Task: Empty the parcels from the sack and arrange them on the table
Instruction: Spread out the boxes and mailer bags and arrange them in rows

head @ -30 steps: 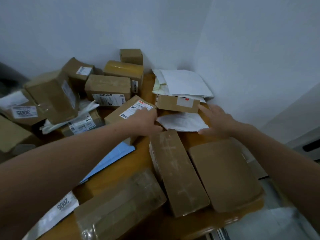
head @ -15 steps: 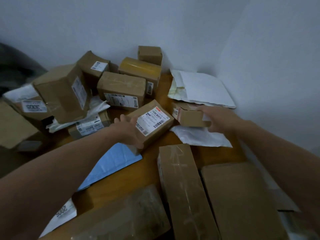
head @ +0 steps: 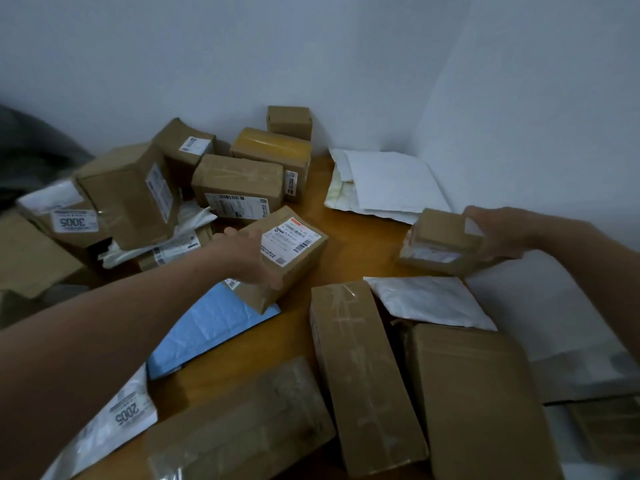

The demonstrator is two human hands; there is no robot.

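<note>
Head: brown taped box [head: 290, 251], white label, left hand [head: 250, 258] gripping.

Plain white walls [head: 173, 46] meet in a corner behind the wooden table [head: 346, 258].

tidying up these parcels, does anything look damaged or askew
The white mailer by the wall corner looks torn along its left edge, yellowish lining showing. On the left, a labelled cardboard box leans tilted, not lying flat.
</note>
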